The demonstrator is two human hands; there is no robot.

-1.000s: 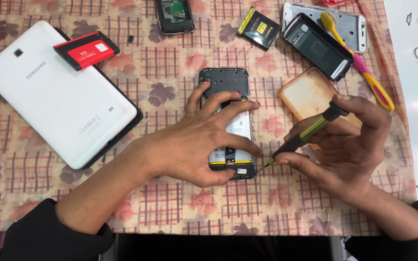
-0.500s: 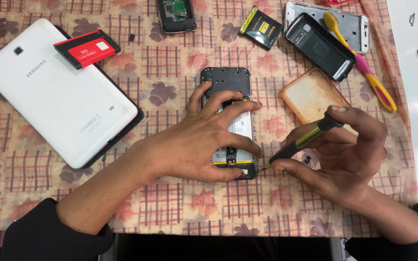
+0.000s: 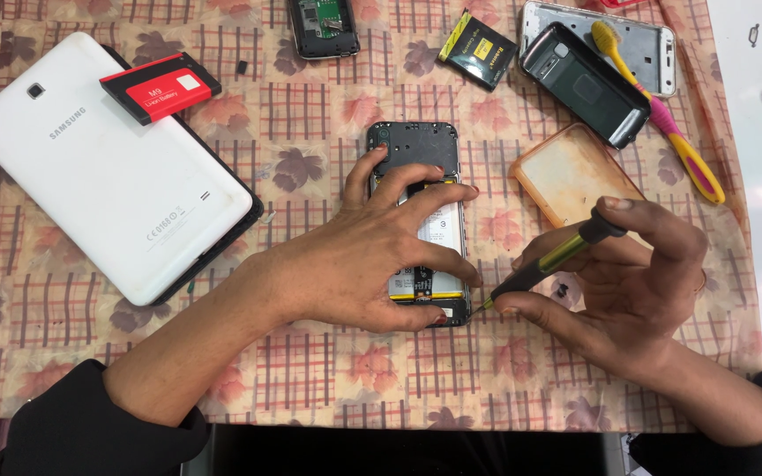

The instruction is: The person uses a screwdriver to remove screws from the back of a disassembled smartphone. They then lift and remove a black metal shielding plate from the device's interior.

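Phone (image 3: 416,145), opened with its back cover off, lies flat near the middle of the table (image 3: 310,388), on a checked, flowered cloth. Its long axis runs straight away from the person: the camera end points to the far edge and the bottom end toward the body. The left hand (image 3: 359,264) presses down on it, fingers (image 3: 438,198) spread across the battery and lower half, thumb along the near edge, pinning rather than gripping. The right hand (image 3: 628,282) pinches a screwdriver (image 3: 549,260) with a black and yellow handle between thumb and fingers; the shaft slants down and left, its tip at the phone's lower right corner. Left of the phone lies a white tablet (image 3: 108,185) with a red battery (image 3: 160,85) on its far end. To the right sit an amber case (image 3: 566,172), a dark phone shell (image 3: 584,84) and a toothbrush (image 3: 663,123).
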